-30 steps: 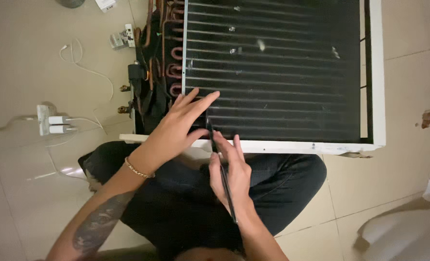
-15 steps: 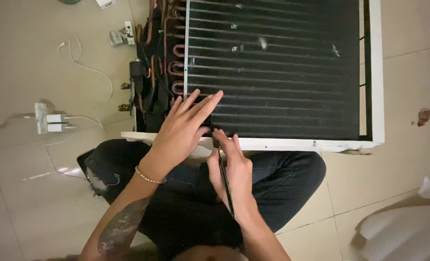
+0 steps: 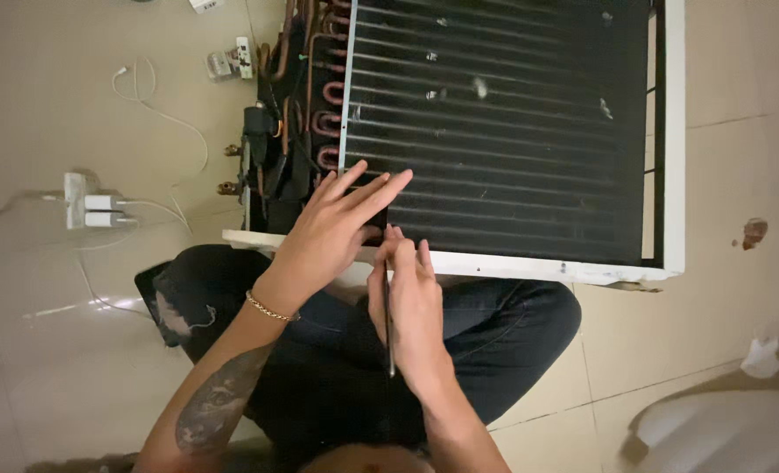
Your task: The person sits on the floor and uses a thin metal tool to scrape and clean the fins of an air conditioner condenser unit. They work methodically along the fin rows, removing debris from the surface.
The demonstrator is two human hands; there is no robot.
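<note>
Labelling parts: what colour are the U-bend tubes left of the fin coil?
Copper-orange U-bend tubes, beside the black fin coil; the head view shows them.

Two hands: the left hand (image 3: 332, 232) and the right hand (image 3: 411, 307). One thin dark tool (image 3: 389, 328). One finned coil (image 3: 494, 131) at twelve o'clock. One power strip (image 3: 76, 200) with two white plugs (image 3: 100, 211) at nine o'clock. One bracelet (image 3: 269, 307).

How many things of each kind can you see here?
Hands: 2, left hand, right hand
Thin dark tool: 1
Finned coil unit: 1
Power strip: 1
Gold bracelet: 1
Total: 6
</note>
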